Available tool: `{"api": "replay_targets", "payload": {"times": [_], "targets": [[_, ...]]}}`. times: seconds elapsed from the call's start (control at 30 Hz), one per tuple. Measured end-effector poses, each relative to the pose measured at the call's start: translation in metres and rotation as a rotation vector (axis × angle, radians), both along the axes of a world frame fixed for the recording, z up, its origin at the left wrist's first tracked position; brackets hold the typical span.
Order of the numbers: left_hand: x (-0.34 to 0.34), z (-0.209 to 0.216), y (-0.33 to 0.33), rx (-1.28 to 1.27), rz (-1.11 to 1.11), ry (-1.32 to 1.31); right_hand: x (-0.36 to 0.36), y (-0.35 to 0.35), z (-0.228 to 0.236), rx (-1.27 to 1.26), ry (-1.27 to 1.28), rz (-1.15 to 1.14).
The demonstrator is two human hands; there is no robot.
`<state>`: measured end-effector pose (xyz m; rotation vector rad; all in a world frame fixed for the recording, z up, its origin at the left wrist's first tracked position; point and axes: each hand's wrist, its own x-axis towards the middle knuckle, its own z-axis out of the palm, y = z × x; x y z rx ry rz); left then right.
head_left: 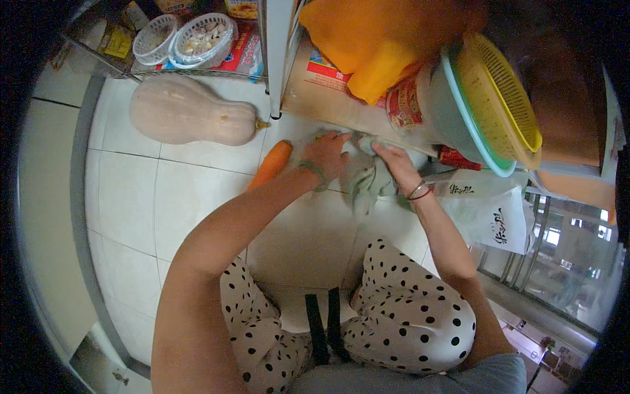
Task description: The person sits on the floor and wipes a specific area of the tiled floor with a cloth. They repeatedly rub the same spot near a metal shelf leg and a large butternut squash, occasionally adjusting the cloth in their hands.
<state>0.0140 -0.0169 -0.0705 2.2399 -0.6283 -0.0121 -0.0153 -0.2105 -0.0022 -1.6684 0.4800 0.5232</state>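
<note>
Grey-green cloth (pixel 367 180) pinched by fingers of both hands | carrot (pixel 271 164) beside left hand (pixel 326 154) | squash (pixel 187 110) behind

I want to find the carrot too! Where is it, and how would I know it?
Look at the white tiled floor. A big pale squash lies there, and the carrot sits just right of it, beside the left hand. It is the only thin, bright orange thing on the floor.

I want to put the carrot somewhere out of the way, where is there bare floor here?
The widest bare patch of tiled floor lies below the butternut squash and left of the carrot. Another lies between the left hand and the knees. It is crowded on the right, around the right hand, the pale bag, the stacked colanders and the white bag.
</note>
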Motion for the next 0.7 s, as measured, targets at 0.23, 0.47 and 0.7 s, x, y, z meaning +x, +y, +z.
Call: {"api": "replay_targets", "payload": {"times": [0.23,0.47,0.7], "targets": [[-0.017,0.037,-0.028,-0.265,-0.162,0.764,0.024,0.007,0.019,0.276,0.035,-0.191],[-0.017,0.024,-0.018,-0.460,-0.136,1.040,0.027,0.007,0.014,0.342,0.007,-0.254],[-0.004,0.012,0.006,-0.379,0.187,1.250,0.016,-0.017,-0.009,0.226,-0.134,-0.321]]}}
